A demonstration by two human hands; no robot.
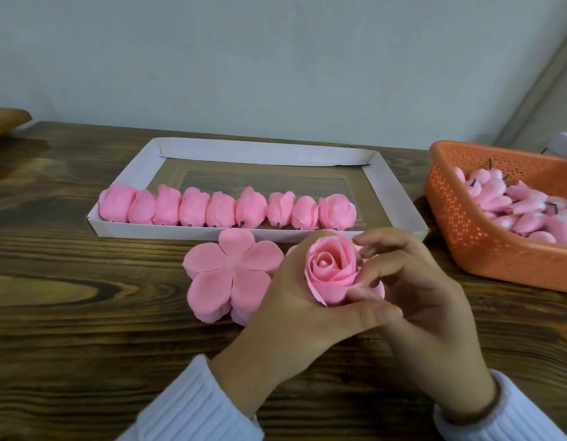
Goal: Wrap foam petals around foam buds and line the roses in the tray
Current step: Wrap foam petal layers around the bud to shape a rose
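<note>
A pink foam rose (331,270) with petals wrapped round its bud sits upright between both hands, near the table's middle. My left hand (288,316) grips it from the left and below, thumb across the front. My right hand (415,300) curls round its right side, fingertips touching the outer petals. A stack of flat five-lobed pink petal sheets (232,273) lies just left of the hands. Behind, a white cardboard tray (399,198) holds several finished roses (225,210) in one row along its front wall.
An orange perforated plastic basket (460,230) at the right holds several pink foam buds (523,205). A brown object (5,120) sits at the far left table edge. The wall stands right behind the dark wooden table (85,329).
</note>
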